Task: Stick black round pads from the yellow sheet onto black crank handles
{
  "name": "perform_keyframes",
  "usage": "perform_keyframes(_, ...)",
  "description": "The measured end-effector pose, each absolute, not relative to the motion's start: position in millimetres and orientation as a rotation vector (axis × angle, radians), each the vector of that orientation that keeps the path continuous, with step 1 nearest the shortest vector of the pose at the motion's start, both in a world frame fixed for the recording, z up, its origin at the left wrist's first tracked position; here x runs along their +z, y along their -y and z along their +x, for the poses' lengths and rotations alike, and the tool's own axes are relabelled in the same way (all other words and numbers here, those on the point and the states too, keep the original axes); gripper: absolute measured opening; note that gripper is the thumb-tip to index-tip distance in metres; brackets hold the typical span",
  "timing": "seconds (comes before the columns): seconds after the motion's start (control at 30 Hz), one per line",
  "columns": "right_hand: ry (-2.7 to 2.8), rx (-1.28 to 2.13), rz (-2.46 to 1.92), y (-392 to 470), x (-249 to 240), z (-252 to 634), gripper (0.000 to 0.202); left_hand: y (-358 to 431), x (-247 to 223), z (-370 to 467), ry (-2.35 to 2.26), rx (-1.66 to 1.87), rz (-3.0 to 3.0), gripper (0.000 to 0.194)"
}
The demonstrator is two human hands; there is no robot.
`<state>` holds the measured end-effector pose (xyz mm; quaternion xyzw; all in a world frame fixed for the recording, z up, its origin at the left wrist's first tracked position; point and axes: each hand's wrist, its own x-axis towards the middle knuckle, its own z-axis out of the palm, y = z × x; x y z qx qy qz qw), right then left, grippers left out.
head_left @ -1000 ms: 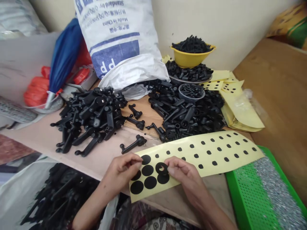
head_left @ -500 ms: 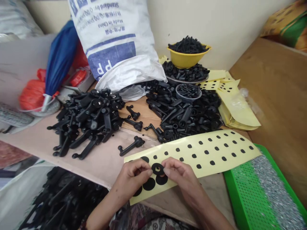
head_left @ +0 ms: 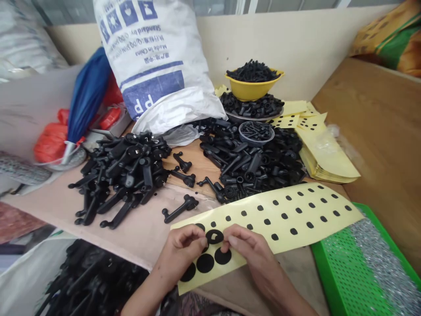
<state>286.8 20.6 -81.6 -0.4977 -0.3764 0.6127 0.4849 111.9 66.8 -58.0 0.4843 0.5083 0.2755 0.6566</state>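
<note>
From my remote seat I find the black ring (head_left: 214, 231) just below the centre of the frame, over the pale yellow backing sheet (head_left: 278, 227) and overlapping its large black discs. I judge it already lifted, but not yet set on anything. My left hand (head_left: 181, 246) has thumb and forefinger clamped on the ring's left edge. My right hand (head_left: 251, 246) has its fingertips close together by the right edge; I cannot tell whether they grip it.

Plenty seems left on the sheet: several large discs under my hands and rows of small black dots (head_left: 294, 231) toward the right. Left of centre, a pile of black crank handles (head_left: 128, 169) looks assembled, and one lone crank handle (head_left: 180, 210) lies near the sheet. Right of centre, a heap of loose black parts (head_left: 255, 162) looks unassembled. Further right sits a stack of yellow sheets (head_left: 329, 149), and a green perforated basket (head_left: 332, 259) fills the lower right.
</note>
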Motion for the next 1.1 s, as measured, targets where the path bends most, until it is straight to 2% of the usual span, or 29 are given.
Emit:
perform_keyframes(0.53, 0.603, 1.624, -1.049, -21, -80, 282, 0.026, -63, -57, 114, -1.178, 0.755, 1.060, 0.028)
perform_keyframes(0.77, 0.690, 1.494, -1.190, -18, -90, 285, 0.030, -63, -56, 104, -1.216, 0.746, 1.053, 0.027)
perform_keyframes(0.87, 0.847, 1.348, -1.283, -16, -87, 293, 0.026, -66, -51, 94, -1.229, 0.712, 1.160, 0.022)
perform_keyframes(1.0, 1.423, 1.088, -1.281, -14, -64, 296, 0.015, -70, -46, 89, -1.105, 0.361, 1.550, 0.012)
perform_keyframes(1.1, 1.868, 0.835, -1.243, -12, -47, 291, 0.016, -71, -40, 95, -1.028, 0.197, 1.923, 0.014)
